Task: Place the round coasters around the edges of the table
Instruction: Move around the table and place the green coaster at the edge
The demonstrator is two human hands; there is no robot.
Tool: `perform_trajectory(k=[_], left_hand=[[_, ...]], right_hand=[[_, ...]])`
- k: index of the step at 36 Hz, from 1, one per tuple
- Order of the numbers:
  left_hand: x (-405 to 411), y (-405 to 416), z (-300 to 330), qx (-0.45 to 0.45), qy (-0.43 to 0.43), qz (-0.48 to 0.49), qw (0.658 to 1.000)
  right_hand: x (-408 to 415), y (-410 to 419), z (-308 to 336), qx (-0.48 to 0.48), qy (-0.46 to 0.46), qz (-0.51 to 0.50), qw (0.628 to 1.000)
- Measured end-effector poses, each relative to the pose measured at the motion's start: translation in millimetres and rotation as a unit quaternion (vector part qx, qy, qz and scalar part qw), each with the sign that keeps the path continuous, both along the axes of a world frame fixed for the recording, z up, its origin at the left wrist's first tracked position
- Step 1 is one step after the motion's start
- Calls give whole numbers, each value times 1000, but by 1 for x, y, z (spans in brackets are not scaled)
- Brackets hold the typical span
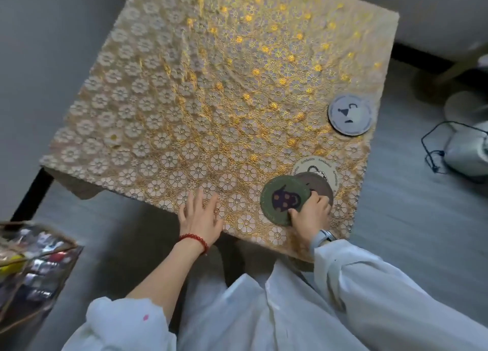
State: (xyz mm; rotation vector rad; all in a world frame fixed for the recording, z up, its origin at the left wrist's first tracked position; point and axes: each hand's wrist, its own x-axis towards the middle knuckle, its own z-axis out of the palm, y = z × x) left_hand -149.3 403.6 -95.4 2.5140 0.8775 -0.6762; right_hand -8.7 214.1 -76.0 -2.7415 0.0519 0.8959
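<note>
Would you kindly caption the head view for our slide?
Right hand lifts a green coaster off overlapping coasters; a grey coaster sits by the table's right edge.

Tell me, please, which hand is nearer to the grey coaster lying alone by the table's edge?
Right hand: it grips the green coaster directly below the grey coaster. Left hand lies flat, farther left.

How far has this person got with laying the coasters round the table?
Early on. One grey coaster already lies alone by the right edge of the table. The right hand grips a green coaster, which overlaps a brown coaster and a cream coaster near the corner. The left hand rests flat on the cloth. Those three remain to be spread out; the other edges hold none.
</note>
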Motion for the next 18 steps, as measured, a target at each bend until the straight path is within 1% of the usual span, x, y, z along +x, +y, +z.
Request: perform_trajectory(k=[2,3,4,6,8,10,12,15,18], left_hand=[[2,19,-6,6,4,-24,1000],[7,57,-7,2,-4,-98,995],[8,81,-8,-2,-7,-149,989],[7,88,-12,-9,-1,-149,989],[3,85,-8,-18,-18,-165,986],[-2,85,-8,-35,-18,-176,984],[-1,85,-10,-53,-23,-174,983],[3,84,-5,-96,-57,-157,981],[1,108,-4,-102,-88,-150,979]], right_hand=[[-5,6,1,9,-13,-29,999],[-22,29,3,18,-27,-107,994],[-33,44,6,27,-50,-145,988],[-32,49,11,86,-86,-123,985],[-27,54,14,106,-115,-106,982],[-23,64,20,137,-119,-74,981],[-18,69,26,183,-102,-45,977],[-7,85,38,247,-37,-6,968],[-8,120,48,279,21,31,960]])
